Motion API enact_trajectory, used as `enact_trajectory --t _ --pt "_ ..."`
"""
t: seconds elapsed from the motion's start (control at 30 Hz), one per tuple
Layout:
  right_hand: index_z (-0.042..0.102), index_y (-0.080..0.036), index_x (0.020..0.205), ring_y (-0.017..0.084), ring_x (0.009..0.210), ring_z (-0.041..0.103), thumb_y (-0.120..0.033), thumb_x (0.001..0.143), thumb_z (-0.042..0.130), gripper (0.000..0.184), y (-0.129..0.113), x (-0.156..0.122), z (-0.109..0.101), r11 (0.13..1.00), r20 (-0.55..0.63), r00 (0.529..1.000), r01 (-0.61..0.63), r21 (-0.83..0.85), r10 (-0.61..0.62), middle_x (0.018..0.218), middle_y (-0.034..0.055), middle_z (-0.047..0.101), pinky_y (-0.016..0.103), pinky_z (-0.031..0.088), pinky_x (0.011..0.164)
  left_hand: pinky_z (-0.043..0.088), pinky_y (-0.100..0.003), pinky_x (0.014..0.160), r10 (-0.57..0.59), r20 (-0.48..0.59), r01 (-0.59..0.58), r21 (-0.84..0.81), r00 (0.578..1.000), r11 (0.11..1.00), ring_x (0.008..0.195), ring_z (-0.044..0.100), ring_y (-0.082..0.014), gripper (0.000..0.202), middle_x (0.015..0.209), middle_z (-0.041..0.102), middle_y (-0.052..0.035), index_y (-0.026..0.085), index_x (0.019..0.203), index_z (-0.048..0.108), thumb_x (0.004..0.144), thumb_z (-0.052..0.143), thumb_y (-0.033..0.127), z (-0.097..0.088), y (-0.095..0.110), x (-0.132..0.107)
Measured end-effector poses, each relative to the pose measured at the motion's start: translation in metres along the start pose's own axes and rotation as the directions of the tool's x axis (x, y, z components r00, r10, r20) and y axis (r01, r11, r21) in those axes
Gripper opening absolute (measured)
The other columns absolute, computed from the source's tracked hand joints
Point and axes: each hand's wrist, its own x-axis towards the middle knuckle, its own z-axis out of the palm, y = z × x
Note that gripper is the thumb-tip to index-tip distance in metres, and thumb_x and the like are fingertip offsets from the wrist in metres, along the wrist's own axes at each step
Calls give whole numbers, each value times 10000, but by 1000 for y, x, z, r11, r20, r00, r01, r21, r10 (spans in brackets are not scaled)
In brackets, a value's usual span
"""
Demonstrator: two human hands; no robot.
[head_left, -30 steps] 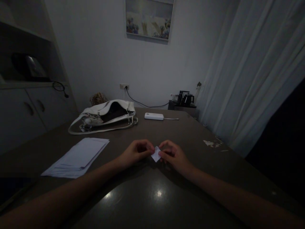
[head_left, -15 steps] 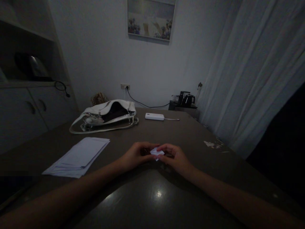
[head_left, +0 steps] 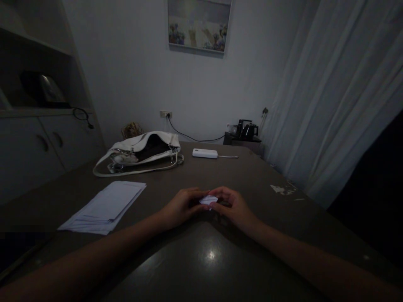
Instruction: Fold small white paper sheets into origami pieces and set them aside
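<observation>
A small folded piece of white paper (head_left: 208,200) sits between my two hands, low over the dark table (head_left: 201,260). My left hand (head_left: 181,206) has its fingers curled and pinches the paper's left side. My right hand (head_left: 233,206) pinches its right side, fingers bent over the top. Most of the paper is covered by my fingertips. The room is dim.
A stack of white paper sheets (head_left: 105,207) lies at the left. Further back are a white handbag (head_left: 141,152) and a white power bank (head_left: 205,153) with a cable. Torn paper bits (head_left: 281,189) lie near the right edge. Curtains hang on the right.
The paper showed as an upright diamond one second ago. It is now pressed flatter and mostly covered, with my hands drawn closer together.
</observation>
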Motion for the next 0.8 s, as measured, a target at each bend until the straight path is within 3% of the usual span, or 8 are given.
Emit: enact_trajectory --t 0.4,0.57,0.8 --pt "616 -170 908 151 761 621 -327 718 670 252 1 -1 0 1000 -38 999 -13 -18 12 859 51 670 278 480 672 387 -216 635 -45 17 45 -3 999 999 724 538 -141 357 826 596 -41 177 1143 601 857 491 359 -2 2 -2" --pt "661 -167 839 156 720 624 -370 688 691 254 1 1 0 1000 -100 995 13 -5 -14 789 41 672 295 489 677 382 -208 625 -39 32 40 -28 999 999 720 541 -136 351 808 596 -36 156 1070 635 864 471 388 -2 5 -2" --pt "685 -168 802 146 680 608 -376 701 679 230 -1 0 0 999 -62 998 25 -23 -26 738 32 660 274 480 637 373 -204 617 -4 63 6 -28 998 1000 704 535 -132 334 782 611 -35 139 965 658 881 440 378 -2 6 -2"
